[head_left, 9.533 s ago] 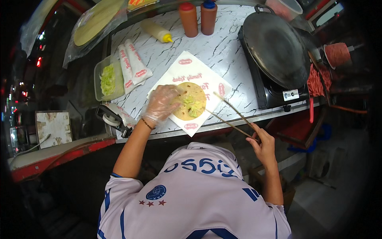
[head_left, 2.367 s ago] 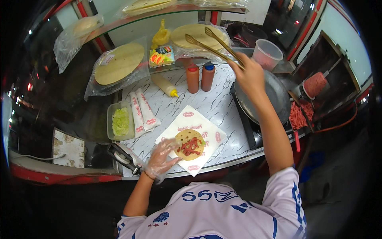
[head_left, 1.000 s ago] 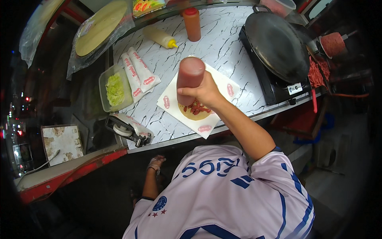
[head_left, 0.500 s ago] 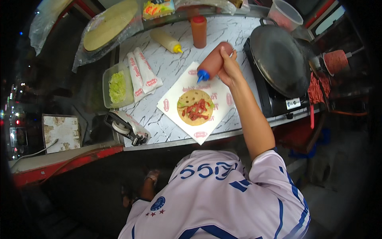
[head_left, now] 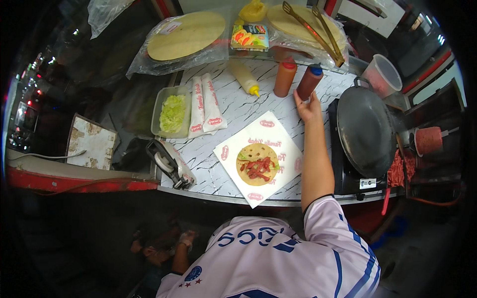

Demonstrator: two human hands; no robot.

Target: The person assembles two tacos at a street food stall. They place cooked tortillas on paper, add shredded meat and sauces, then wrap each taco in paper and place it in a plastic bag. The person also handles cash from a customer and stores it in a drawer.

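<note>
a person in a white and blue jersey reaches the right hand (head_left: 309, 107) across a marble-patterned bench (head_left: 238, 107), fingers spread open and touching the base of a dark red sauce bottle with a blue cap (head_left: 309, 82). the bottle stands upright at the far edge of the bench, just beside an orange sauce bottle with a red cap (head_left: 284, 78). nearer than the blue-capped bottle, a small flatbread topped with red meat strips (head_left: 257, 164) lies on a white printed paper sheet (head_left: 258, 156). a yellow squeeze bottle (head_left: 244, 77) lies on its side beyond the sheet, left of the two bottles. a round black griddle (head_left: 366, 130) sits to the right of the blue-capped bottle. the left hand (head_left: 185, 241), gloved, hangs low below the bench edge; whether it is open or closed cannot be told.
</note>
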